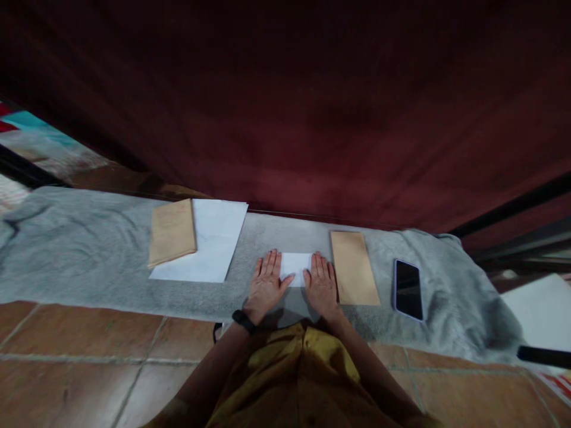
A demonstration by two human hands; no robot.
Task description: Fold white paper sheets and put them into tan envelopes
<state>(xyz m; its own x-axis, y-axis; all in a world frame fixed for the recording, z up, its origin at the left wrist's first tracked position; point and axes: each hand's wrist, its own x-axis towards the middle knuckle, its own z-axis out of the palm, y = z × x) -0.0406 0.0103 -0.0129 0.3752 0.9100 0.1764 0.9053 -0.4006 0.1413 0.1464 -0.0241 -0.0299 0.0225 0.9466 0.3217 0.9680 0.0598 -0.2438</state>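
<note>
Two flat brown paper pieces resemble envelopes; whether either contains anything cannot be determined. The left brown piece (pixel 172 232) lies partly over a large white paper (pixel 218 238), covering its left side. The right brown piece (pixel 355 267) lies just beside the right hand (pixel 321 288), directly on the grey cloth (pixel 111 238).

Both hands are palm down, flattened and ungripping, fingers extended away from the body and thumbs pointing inward. The left hand (pixel 265 285), with a black wristband (pixel 243 320) at its wrist, presses the left side of the small white paper (pixel 296 267); the right hand covers the opposite side.

The small white paper lies flat on the cloth, between and partly beneath the hands. Its visible portion is plain and roughly rectangular. A phone (pixel 408 289), screen dark, rests farther right on the same cloth.
</note>
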